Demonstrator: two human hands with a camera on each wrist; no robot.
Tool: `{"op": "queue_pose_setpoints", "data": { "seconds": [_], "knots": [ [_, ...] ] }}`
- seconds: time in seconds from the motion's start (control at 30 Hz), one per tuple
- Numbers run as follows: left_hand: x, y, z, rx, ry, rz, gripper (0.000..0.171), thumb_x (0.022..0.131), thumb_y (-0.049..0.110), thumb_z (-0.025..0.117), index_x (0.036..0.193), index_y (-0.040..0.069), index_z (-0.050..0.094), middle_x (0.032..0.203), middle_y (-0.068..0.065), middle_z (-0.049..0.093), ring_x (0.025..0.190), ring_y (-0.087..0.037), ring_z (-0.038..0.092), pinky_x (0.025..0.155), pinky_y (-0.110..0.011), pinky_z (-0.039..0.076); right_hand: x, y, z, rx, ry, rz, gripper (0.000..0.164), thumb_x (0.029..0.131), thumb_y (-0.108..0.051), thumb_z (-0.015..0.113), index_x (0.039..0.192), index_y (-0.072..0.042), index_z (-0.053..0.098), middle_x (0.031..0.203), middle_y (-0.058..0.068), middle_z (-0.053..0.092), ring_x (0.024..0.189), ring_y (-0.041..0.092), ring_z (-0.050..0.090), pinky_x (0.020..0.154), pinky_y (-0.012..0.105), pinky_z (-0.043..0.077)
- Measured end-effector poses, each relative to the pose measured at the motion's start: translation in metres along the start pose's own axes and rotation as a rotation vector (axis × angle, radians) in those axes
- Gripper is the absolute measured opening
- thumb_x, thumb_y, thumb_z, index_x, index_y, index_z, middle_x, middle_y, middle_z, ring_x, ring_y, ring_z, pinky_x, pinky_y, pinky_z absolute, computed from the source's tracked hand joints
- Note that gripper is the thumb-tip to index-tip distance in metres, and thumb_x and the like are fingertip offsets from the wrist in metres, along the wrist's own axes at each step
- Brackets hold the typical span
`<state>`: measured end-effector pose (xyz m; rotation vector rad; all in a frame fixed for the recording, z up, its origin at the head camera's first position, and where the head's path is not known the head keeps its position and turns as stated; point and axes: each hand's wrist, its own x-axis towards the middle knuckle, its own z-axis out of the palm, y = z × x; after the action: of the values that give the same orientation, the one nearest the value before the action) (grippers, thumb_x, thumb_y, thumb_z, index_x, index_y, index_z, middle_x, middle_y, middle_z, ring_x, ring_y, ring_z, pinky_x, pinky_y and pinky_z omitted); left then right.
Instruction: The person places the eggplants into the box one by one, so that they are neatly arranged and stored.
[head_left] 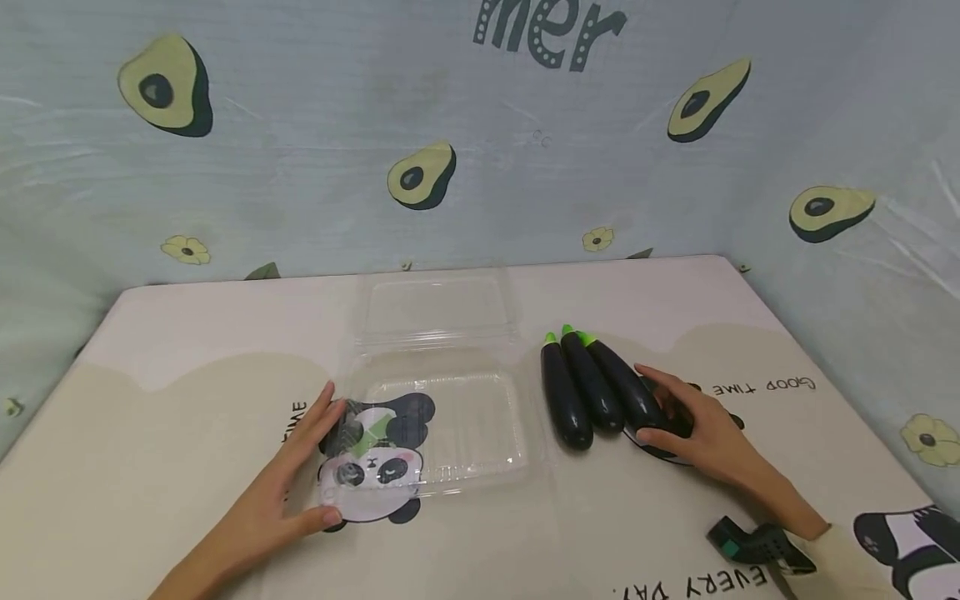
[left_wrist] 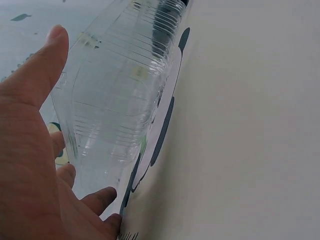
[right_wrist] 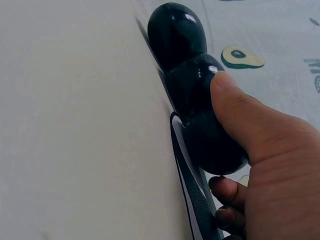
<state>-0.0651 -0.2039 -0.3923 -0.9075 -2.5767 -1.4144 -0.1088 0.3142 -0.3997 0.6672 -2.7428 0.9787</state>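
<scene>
A clear plastic clamshell box [head_left: 465, 425] lies unfolded on the table, its lid [head_left: 438, 304] laid back at the far side. Along the box's left edge my left hand [head_left: 281, 475] is spread, thumb at the near corner and fingers further up; whether it touches the rim I cannot tell. Three dark eggplants [head_left: 566, 396] with green stems lie side by side right of the box. My right hand [head_left: 708, 429] is at the rightmost eggplant [head_left: 622, 379], thumb by its blunt end and fingers along its right side. In the right wrist view, the thumb overlaps the glossy eggplants [right_wrist: 195, 82].
The table cover [head_left: 187, 442] has panda prints and lettering, partly seen through the box. A black strap-like device [head_left: 761, 546] sits by the right wrist. A curtain [head_left: 300, 125] printed with avocados hangs behind the table and at its sides.
</scene>
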Motion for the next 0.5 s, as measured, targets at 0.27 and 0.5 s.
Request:
{"op": "queue_pose_setpoints", "data": {
  "seconds": [0.27,0.5],
  "knots": [
    [-0.0053,-0.0013,0.0,-0.002,-0.009,-0.018,0.102,0.068,0.015,0.08,0.152,0.009,0.024,0.16,-0.011,0.006,0.146,-0.022,0.004,0.106,-0.011,0.01,0.0002,-0.0025,0.0016,-0.001,-0.011,-0.01,0.078,0.076,-0.016,0.081,0.145,-0.019,0.043,0.089,-0.009,0.054,0.07,0.006,0.049,0.062,0.022,0.04],
    [-0.0013,-0.0035,0.0,-0.017,-0.001,0.026,0.095,0.072,0.017,0.077,0.151,0.007,0.025,0.159,-0.014,0.008,0.145,-0.025,0.006,0.108,-0.013,0.011,0.0007,-0.0031,0.001,-0.025,0.001,0.01,0.073,0.079,-0.017,0.078,0.144,-0.021,0.044,0.089,-0.007,0.052,0.07,0.008,0.048,0.061,0.023,0.038]
  ]
}}
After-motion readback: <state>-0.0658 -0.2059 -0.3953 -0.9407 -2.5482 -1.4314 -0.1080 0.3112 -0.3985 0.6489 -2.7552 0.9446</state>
